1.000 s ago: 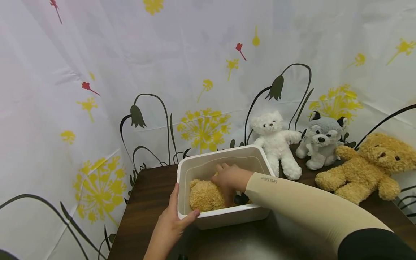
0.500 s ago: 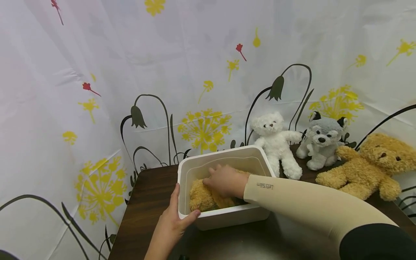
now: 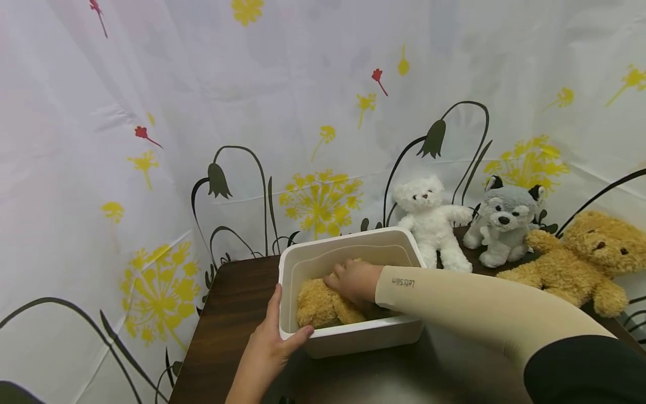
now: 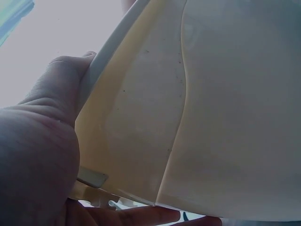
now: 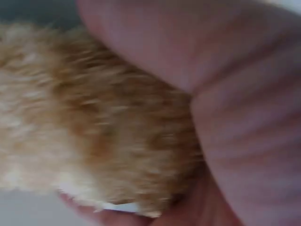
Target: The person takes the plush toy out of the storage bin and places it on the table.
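Note:
In the head view, a white plastic bin (image 3: 363,341) stands on the dark wooden table. My left hand (image 3: 267,348) grips its left front corner, the thumb over the front rim. The left wrist view shows that thumb (image 4: 63,80) at the rim and fingers under the bin's outer side. Inside the bin lies a golden-brown teddy bear (image 3: 319,303), partly covered by my right hand (image 3: 355,280). Up close in the right wrist view, the thumb and fingers wrap round the bear's curly plush (image 5: 103,122). The bear's far end is hidden behind the hand and sleeve.
Right of the bin sit a white teddy bear (image 3: 431,227), a grey-and-white husky plush (image 3: 504,221) and another golden teddy bear (image 3: 580,264). The dark table (image 3: 227,314) ends at a flower-printed white curtain (image 3: 313,73) behind and at the left.
My right hand has turned from reaching steeply down into the bin to lying over the bear, which has shifted a little under it. The left hand keeps its hold on the bin.

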Action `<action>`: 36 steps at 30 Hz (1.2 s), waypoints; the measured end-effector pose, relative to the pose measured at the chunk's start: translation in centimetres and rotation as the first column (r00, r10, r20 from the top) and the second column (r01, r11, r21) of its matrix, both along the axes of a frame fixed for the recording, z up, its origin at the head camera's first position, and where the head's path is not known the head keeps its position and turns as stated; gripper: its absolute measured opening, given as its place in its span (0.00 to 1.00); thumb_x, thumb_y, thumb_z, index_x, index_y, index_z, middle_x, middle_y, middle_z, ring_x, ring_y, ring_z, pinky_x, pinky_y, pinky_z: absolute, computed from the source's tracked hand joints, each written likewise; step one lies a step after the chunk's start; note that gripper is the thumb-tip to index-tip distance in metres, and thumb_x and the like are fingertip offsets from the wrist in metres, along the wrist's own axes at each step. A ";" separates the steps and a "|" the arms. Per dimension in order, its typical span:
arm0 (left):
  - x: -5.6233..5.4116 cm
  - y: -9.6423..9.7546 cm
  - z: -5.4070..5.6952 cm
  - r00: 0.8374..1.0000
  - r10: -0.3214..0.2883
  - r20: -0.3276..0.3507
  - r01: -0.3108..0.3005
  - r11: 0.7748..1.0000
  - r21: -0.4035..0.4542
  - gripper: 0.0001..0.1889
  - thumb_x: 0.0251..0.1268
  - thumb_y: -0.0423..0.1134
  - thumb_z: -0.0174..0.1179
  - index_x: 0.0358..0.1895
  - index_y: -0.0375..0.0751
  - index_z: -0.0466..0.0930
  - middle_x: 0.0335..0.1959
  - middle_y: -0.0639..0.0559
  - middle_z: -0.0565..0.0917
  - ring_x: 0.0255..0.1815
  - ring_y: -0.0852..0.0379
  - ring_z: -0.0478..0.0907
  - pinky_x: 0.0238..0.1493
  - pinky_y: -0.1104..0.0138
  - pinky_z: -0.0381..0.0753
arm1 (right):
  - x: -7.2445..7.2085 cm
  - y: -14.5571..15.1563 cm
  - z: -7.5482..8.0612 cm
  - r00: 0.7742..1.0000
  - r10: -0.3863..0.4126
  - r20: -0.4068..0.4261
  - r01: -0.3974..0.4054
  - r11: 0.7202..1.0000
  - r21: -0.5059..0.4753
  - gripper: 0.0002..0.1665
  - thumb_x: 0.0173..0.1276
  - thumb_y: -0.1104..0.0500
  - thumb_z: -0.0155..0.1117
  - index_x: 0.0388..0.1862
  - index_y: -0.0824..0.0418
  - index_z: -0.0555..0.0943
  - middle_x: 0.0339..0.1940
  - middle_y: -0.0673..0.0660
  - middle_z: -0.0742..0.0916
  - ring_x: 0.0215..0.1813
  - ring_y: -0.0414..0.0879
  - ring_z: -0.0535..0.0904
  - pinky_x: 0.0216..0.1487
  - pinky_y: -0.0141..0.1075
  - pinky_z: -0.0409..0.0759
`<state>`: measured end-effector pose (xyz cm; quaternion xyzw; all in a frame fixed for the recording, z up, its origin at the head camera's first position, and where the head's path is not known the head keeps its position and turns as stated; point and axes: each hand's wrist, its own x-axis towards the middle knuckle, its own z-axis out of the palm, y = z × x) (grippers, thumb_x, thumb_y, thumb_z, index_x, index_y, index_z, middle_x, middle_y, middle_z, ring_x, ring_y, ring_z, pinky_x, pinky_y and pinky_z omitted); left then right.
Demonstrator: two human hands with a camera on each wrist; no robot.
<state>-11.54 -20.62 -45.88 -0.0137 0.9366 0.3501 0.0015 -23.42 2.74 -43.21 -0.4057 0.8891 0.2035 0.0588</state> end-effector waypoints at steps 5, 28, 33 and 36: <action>-0.1 0.0 0.0 1.000 -0.002 0.008 0.002 1.000 0.007 0.61 0.63 0.66 0.74 0.92 0.57 0.45 0.61 0.34 0.88 0.48 0.47 0.87 0.49 0.43 0.84 | -1.8 0.1 -1.0 0.999 0.043 -0.013 -0.044 0.999 -0.028 0.47 0.65 0.49 0.83 0.79 0.46 0.70 0.65 0.52 0.82 0.60 0.53 0.83 0.61 0.47 0.85; 0.3 -0.1 0.0 1.000 -0.003 -0.011 0.003 1.000 -0.011 0.62 0.62 0.72 0.72 0.92 0.57 0.45 0.69 0.28 0.83 0.59 0.40 0.88 0.61 0.38 0.82 | -2.0 6.6 7.3 0.999 0.043 0.027 -0.023 0.853 -0.522 0.46 0.70 0.74 0.61 0.84 0.48 0.67 0.62 0.51 0.79 0.57 0.47 0.77 0.43 0.40 0.75; 0.3 -0.2 0.2 1.000 -0.005 -0.013 0.005 1.000 -0.013 0.62 0.62 0.71 0.73 0.92 0.57 0.45 0.66 0.30 0.86 0.56 0.42 0.88 0.58 0.40 0.83 | -1.4 9.0 8.3 0.997 0.013 -0.071 -0.061 0.685 -0.726 0.51 0.65 0.77 0.62 0.85 0.48 0.68 0.62 0.56 0.76 0.53 0.49 0.75 0.43 0.40 0.77; 0.3 -0.1 0.1 1.000 -0.009 -0.027 0.009 1.000 -0.008 0.62 0.61 0.70 0.74 0.91 0.58 0.47 0.60 0.35 0.89 0.50 0.48 0.88 0.55 0.42 0.84 | -0.9 10.7 8.7 0.991 -0.028 -0.133 -0.098 0.534 -0.840 0.45 0.69 0.68 0.74 0.82 0.49 0.70 0.63 0.61 0.75 0.56 0.53 0.77 0.51 0.48 0.82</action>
